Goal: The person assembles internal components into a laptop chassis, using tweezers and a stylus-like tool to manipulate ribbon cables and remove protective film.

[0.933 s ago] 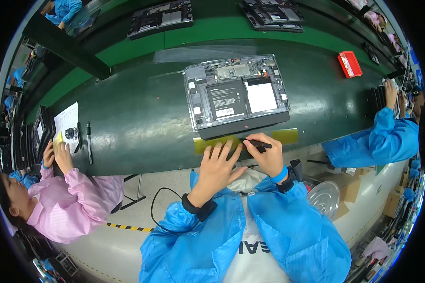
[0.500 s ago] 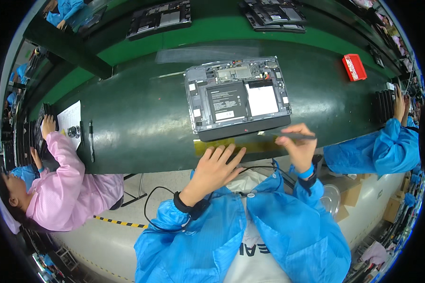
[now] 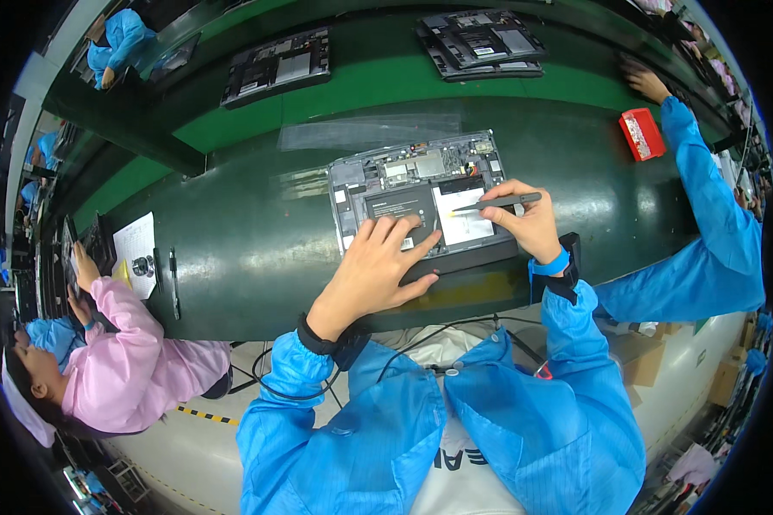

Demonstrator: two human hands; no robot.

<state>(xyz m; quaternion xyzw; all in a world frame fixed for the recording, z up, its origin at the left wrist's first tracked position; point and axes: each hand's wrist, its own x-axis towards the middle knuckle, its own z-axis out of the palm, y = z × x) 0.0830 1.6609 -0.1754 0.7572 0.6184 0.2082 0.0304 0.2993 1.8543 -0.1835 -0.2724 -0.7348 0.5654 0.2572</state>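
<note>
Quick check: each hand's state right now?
Left hand: open, fingers spread over the laptop.
Right hand: closed, holding dark tweezers.

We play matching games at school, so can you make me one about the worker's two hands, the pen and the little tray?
1. Left hand
2. Right hand
3. Pen
4. Little tray

A. Red
B. Over the black panel
C. Holding dark tweezers
D. Beside the white paper

Pairs: 1-B, 2-C, 3-D, 4-A
</note>
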